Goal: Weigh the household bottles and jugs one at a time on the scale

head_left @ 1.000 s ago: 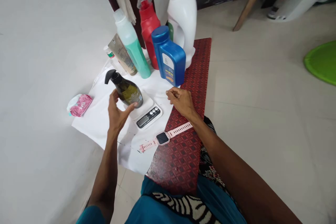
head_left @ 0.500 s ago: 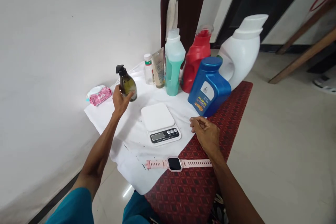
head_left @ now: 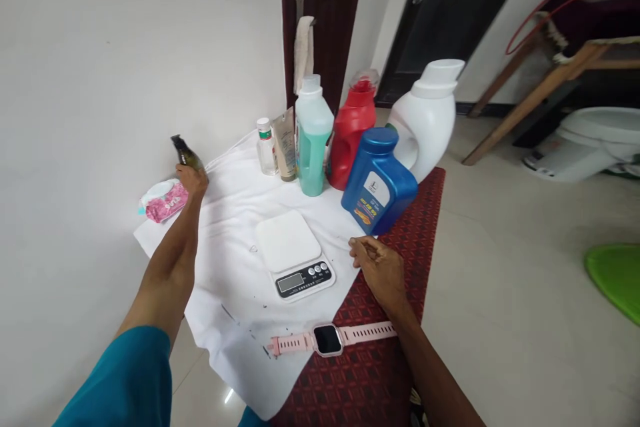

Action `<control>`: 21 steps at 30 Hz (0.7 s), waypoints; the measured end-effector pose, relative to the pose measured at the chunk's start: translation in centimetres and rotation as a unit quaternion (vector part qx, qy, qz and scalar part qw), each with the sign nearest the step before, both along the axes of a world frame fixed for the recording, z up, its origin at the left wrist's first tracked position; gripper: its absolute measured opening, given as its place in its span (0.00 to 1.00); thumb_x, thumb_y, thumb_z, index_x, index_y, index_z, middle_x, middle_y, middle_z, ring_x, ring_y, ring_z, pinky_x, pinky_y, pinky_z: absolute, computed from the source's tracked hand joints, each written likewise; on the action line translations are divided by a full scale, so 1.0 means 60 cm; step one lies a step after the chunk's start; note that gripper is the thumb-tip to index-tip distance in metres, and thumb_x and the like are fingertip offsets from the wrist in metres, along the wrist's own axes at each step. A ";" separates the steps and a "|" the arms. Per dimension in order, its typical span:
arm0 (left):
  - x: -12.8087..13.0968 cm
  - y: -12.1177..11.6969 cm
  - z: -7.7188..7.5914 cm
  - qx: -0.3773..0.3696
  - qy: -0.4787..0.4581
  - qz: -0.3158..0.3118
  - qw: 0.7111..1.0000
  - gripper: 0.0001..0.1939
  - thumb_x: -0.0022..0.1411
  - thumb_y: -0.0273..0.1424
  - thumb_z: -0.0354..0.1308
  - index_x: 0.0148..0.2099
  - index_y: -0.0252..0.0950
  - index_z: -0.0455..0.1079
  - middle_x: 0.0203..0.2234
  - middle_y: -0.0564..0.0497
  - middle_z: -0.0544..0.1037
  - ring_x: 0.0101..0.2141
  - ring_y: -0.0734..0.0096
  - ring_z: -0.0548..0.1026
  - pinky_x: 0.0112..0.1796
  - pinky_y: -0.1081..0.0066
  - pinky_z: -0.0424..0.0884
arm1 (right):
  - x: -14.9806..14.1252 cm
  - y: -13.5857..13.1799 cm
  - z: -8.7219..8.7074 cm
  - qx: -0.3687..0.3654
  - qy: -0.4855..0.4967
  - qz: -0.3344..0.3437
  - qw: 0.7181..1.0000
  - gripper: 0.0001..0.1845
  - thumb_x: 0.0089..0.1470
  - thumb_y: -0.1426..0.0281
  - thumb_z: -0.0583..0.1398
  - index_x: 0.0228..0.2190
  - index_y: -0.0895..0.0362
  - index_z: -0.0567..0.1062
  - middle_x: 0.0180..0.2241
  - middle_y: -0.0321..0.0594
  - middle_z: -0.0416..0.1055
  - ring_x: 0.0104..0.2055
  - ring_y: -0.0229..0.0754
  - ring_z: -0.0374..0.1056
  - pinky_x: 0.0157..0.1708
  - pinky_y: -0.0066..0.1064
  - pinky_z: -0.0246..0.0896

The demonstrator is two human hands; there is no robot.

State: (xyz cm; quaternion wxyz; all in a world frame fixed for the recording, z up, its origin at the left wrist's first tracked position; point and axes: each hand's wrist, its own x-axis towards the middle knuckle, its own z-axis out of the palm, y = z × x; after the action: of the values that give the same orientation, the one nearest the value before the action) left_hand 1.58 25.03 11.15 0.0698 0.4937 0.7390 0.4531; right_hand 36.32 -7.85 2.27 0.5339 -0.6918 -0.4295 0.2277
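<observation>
My left hand (head_left: 194, 180) is closed around a dark green pump bottle (head_left: 188, 155), which leans at the far left by the wall. Just below that hand lies a pink pack of wipes (head_left: 166, 203). My right hand (head_left: 381, 273) rests near the cloth's edge with its fingers curled in and nothing visible in them. Between the hands a white kitchen scale (head_left: 289, 241) sits on the white cloth (head_left: 227, 250), its plate bare. A pink-strapped smartwatch (head_left: 328, 339) lies in front of it, one strap end beside my right wrist.
Along the back stand a small clear bottle (head_left: 267, 153), a beige tube (head_left: 285, 147), a green-filled bottle (head_left: 313, 147), a red jug (head_left: 350, 133), a blue bottle (head_left: 379, 183) and a white jug (head_left: 427, 120). A wall (head_left: 125, 67) borders the left side. Red patterned covering (head_left: 360, 387) shows at the right.
My left hand has carried the pump bottle left and back toward the wall, above the wipes, and the bottle now tilts. My right hand stays curled in about the same place. The view has shifted right.
</observation>
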 end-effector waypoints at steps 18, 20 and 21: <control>0.179 -0.003 0.013 0.099 0.028 -0.337 0.936 0.53 0.51 0.33 0.79 0.73 0.32 0.57 0.70 0.28 0.60 0.72 0.39 0.58 0.72 0.46 0.54 | 0.001 0.001 -0.003 0.019 0.037 0.002 0.999 0.20 0.59 0.52 0.61 0.26 0.53 0.77 0.22 0.37 0.75 0.21 0.40 0.68 0.26 0.33 0.61; 0.222 0.021 0.009 0.057 0.002 -0.356 0.933 0.55 0.46 0.31 0.80 0.72 0.31 0.59 0.70 0.27 0.60 0.72 0.37 0.58 0.71 0.47 0.56 | 0.001 0.000 -0.002 0.019 0.039 0.001 0.999 0.20 0.59 0.51 0.61 0.26 0.53 0.77 0.23 0.38 0.75 0.21 0.40 0.69 0.26 0.33 0.61; 0.238 0.033 0.006 0.052 -0.002 -0.360 0.931 0.55 0.45 0.30 0.80 0.71 0.30 0.60 0.70 0.27 0.61 0.72 0.36 0.59 0.70 0.47 0.58 | 0.001 0.000 -0.001 0.019 0.040 0.001 0.999 0.20 0.59 0.51 0.61 0.26 0.53 0.77 0.23 0.38 0.75 0.21 0.41 0.69 0.26 0.33 0.61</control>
State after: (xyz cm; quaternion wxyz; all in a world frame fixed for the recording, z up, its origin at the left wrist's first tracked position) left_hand 15.84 26.99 11.53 0.2039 0.7287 0.4868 0.4365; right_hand 36.36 -7.85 2.20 0.5634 -0.6718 -0.4127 0.2471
